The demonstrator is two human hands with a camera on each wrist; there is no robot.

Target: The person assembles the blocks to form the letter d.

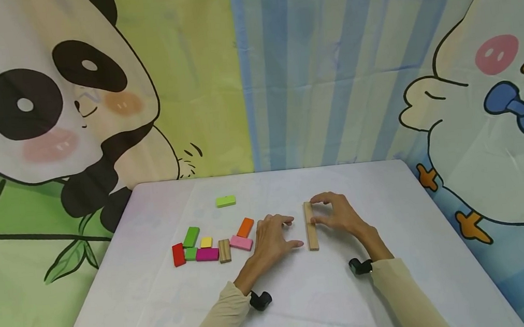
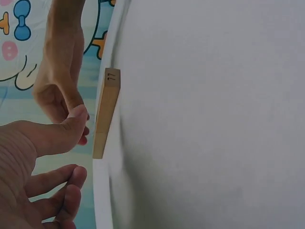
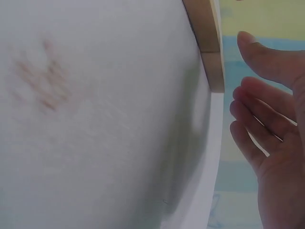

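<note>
A long plain wooden piece (image 1: 311,226) lies on the white table, its long side running away from me. In the right wrist view a seam crosses the wooden piece (image 3: 202,43), as if two blocks meet end to end. A dark mark shows on the end face of the wooden piece (image 2: 110,76) in the left wrist view. Left of it, my left hand (image 1: 271,240) is held with thumb and fingers spread apart, gripping nothing. My right hand (image 1: 341,216) is at its right side, fingertips and thumb close to the wood; contact is unclear.
Left of my hands lies a cluster of coloured blocks, among them a red block (image 1: 178,255), a purple block (image 1: 207,254), a striped wooden block (image 1: 224,251), a pink block (image 1: 241,242) and an orange block (image 1: 246,227). Farther back is a lime block (image 1: 225,201). Printed curtains hang behind.
</note>
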